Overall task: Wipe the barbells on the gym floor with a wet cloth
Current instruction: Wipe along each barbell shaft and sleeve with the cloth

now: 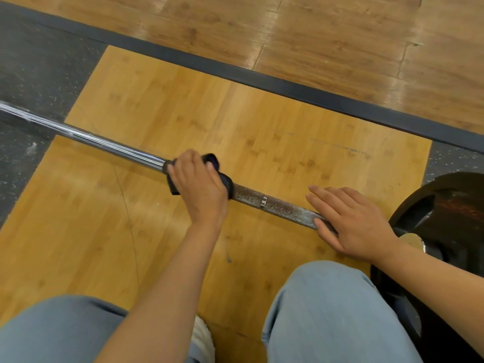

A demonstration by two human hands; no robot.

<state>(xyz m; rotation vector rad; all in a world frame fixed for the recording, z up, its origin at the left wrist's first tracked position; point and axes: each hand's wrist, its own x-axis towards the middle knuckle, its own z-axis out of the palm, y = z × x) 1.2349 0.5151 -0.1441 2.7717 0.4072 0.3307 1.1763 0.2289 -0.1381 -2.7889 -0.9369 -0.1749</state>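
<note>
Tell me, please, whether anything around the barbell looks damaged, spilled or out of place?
Nothing stands out. The left hand wraps the dark cloth around the barbell shaft; the right hand rests flat near the weight plate.

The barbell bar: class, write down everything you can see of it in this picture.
The bar is a long metal rod lying slantwise above a wooden platform. Its left stretch is smooth and shiny, its right stretch rough-patterned with one smooth ring. The left hand grips a dark cloth round its middle; the right hand rests on it beside a black weight plate.
</note>
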